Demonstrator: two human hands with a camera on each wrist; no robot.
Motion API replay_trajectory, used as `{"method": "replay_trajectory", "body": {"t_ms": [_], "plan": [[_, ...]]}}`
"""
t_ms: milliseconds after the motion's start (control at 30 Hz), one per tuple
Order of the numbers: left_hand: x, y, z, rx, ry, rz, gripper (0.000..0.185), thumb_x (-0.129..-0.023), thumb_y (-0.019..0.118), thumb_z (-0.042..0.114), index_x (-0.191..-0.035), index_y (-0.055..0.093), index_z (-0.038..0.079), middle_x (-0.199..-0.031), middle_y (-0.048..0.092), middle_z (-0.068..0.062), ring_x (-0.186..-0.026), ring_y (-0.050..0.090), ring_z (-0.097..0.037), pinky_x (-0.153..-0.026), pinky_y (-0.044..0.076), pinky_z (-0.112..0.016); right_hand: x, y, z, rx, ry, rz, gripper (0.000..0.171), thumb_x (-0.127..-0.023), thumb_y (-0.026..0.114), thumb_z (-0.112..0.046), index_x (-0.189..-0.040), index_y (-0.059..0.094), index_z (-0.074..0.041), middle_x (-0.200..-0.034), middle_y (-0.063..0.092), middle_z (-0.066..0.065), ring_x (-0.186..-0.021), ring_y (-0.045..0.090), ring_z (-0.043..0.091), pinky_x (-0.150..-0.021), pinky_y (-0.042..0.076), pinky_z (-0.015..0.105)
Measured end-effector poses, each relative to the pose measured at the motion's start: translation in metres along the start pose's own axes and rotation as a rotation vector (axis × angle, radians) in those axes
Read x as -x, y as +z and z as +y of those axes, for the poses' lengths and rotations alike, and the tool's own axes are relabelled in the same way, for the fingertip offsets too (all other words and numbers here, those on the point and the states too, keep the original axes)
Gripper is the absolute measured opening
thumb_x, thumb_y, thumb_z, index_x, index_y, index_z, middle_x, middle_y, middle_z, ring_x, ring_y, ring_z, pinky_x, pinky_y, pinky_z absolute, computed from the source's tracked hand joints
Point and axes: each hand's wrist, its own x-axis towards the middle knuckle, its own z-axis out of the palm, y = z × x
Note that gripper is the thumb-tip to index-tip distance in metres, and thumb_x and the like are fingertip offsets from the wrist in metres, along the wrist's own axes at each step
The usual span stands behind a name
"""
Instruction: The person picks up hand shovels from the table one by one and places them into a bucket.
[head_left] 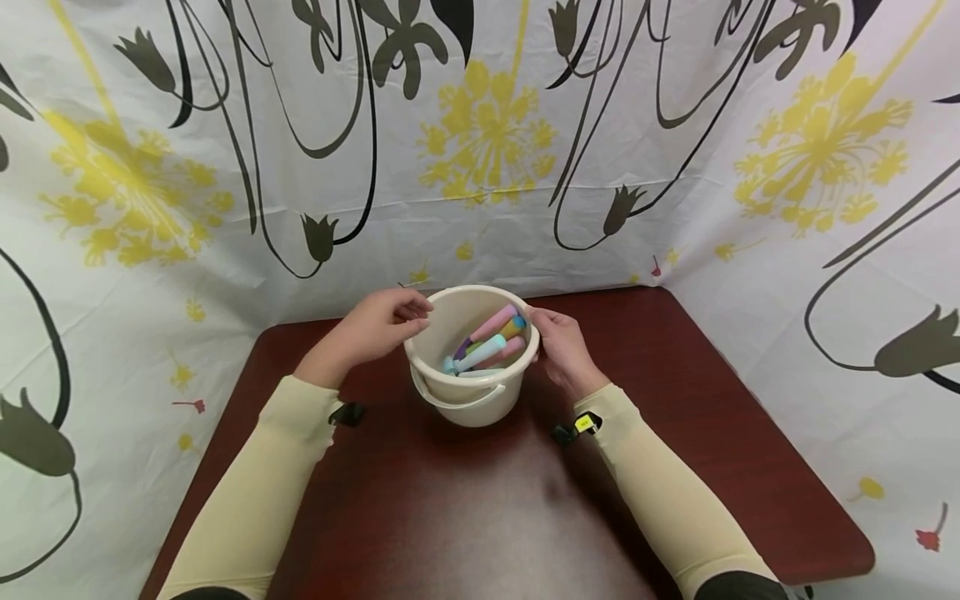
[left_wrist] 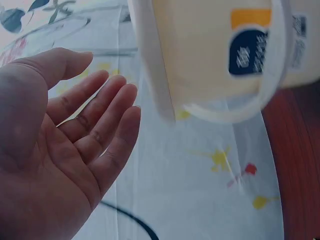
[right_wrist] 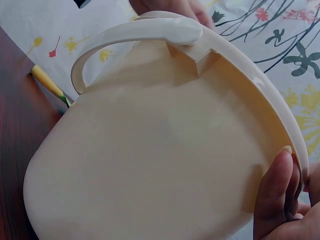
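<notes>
A cream plastic bucket (head_left: 468, 410) stands on the dark red table (head_left: 487, 517), its handle (head_left: 457, 398) folded down on the near side. Several pastel markers (head_left: 487, 342) lie inside it. My right hand (head_left: 562, 346) grips the bucket's right rim; the right wrist view shows the thumb (right_wrist: 275, 195) against the wall (right_wrist: 150, 160) just under the rim. My left hand (head_left: 378, 325) hovers by the left rim. In the left wrist view that hand (left_wrist: 65, 150) has its palm open and fingers straight, a small gap away from the bucket (left_wrist: 200, 50).
A white curtain (head_left: 487, 150) printed with yellow flowers and black stems wraps the back and both sides of the table. The table's rounded edges lie at left and right (head_left: 862, 550). A blue and orange label (left_wrist: 247, 50) sits on the bucket's wall.
</notes>
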Motion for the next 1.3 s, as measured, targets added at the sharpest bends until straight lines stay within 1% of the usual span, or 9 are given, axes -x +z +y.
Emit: {"method": "replay_trajectory", "body": {"t_ms": [200, 300, 500, 633, 733, 867, 1067, 1167, 1300], "plan": [[0.036, -0.018, -0.032, 0.0, -0.103, 0.093, 0.029, -0.111, 0.07, 0.023, -0.135, 0.072, 0.008, -0.128, 0.075, -0.011, -0.119, 0.071, -0.033, -0.103, 0.056, -0.057, 0.001, 0.0, 0.001, 0.002, 0.003, 0.001, 0.036, -0.111, 0.069, -0.029, -0.13, 0.076, 0.001, -0.081, 0.073, 0.004, -0.052, 0.056, 0.01, -0.046, 0.046, 0.022], [0.054, -0.023, -0.056, -0.042, -0.162, 0.131, 0.029, -0.112, 0.067, 0.027, -0.135, 0.072, 0.01, -0.129, 0.075, -0.012, -0.12, 0.07, -0.034, -0.103, 0.055, -0.059, 0.0, 0.0, 0.001, 0.006, -0.008, -0.005, 0.037, -0.111, 0.069, -0.029, -0.131, 0.076, 0.001, -0.083, 0.073, 0.005, -0.053, 0.055, 0.01, -0.046, 0.046, 0.022], [0.093, -0.022, -0.101, -0.065, -0.301, 0.154, 0.035, -0.114, 0.066, 0.034, -0.138, 0.069, 0.01, -0.134, 0.072, -0.017, -0.124, 0.067, -0.038, -0.101, 0.054, -0.061, 0.0, -0.001, 0.0, 0.007, -0.023, -0.004, 0.039, -0.111, 0.069, -0.031, -0.133, 0.075, 0.001, -0.086, 0.073, 0.006, -0.053, 0.056, 0.01, -0.047, 0.047, 0.022], [0.116, -0.018, -0.121, -0.083, -0.341, 0.164, 0.036, -0.114, 0.064, 0.031, -0.138, 0.068, 0.005, -0.133, 0.071, -0.021, -0.122, 0.067, -0.041, -0.096, 0.055, -0.061, 0.0, 0.0, 0.0, 0.012, -0.02, 0.003, 0.04, -0.111, 0.07, -0.033, -0.132, 0.075, 0.001, -0.086, 0.073, 0.006, -0.054, 0.056, 0.011, -0.047, 0.047, 0.022], [0.132, -0.013, -0.134, -0.104, -0.362, 0.168, 0.036, -0.114, 0.065, 0.029, -0.138, 0.068, 0.001, -0.13, 0.072, -0.023, -0.119, 0.067, -0.043, -0.095, 0.055, -0.063, 0.0, 0.0, 0.0, 0.014, -0.013, 0.005, 0.04, -0.111, 0.07, -0.032, -0.133, 0.076, 0.001, -0.087, 0.074, 0.005, -0.054, 0.057, 0.01, -0.047, 0.047, 0.023], [0.15, -0.006, -0.149, -0.107, -0.395, 0.184, 0.038, -0.113, 0.066, 0.028, -0.139, 0.067, -0.001, -0.131, 0.07, -0.026, -0.121, 0.065, -0.046, -0.099, 0.053, -0.066, 0.001, 0.0, 0.002, 0.016, -0.011, 0.007, 0.037, -0.112, 0.068, -0.03, -0.134, 0.076, -0.002, -0.088, 0.075, 0.005, -0.053, 0.056, 0.01, -0.046, 0.047, 0.022], [0.176, 0.002, -0.166, -0.093, -0.491, 0.208, 0.046, -0.113, 0.066, 0.029, -0.141, 0.062, -0.007, -0.133, 0.068, -0.033, -0.122, 0.064, -0.05, -0.099, 0.053, -0.067, 0.001, 0.001, 0.003, 0.016, -0.014, -0.001, 0.037, -0.111, 0.068, -0.031, -0.132, 0.077, -0.002, -0.085, 0.074, 0.005, -0.053, 0.056, 0.011, -0.046, 0.047, 0.023], [0.184, 0.003, -0.173, -0.108, -0.548, 0.212, 0.049, -0.112, 0.067, 0.025, -0.141, 0.059, -0.013, -0.126, 0.067, -0.036, -0.115, 0.065, -0.051, -0.096, 0.054, -0.065, 0.001, 0.001, 0.003, 0.014, -0.013, -0.007, 0.038, -0.111, 0.069, -0.033, -0.132, 0.077, -0.002, -0.087, 0.074, 0.006, -0.054, 0.056, 0.011, -0.046, 0.047, 0.023], [0.19, 0.002, -0.178, -0.124, -0.614, 0.2, 0.054, -0.11, 0.067, 0.025, -0.14, 0.055, -0.018, -0.125, 0.064, -0.04, -0.112, 0.063, -0.053, -0.093, 0.053, -0.065, -0.001, 0.0, 0.003, 0.012, -0.021, -0.008, 0.038, -0.112, 0.069, -0.033, -0.132, 0.077, -0.002, -0.09, 0.074, 0.007, -0.054, 0.057, 0.011, -0.046, 0.048, 0.023]]}}
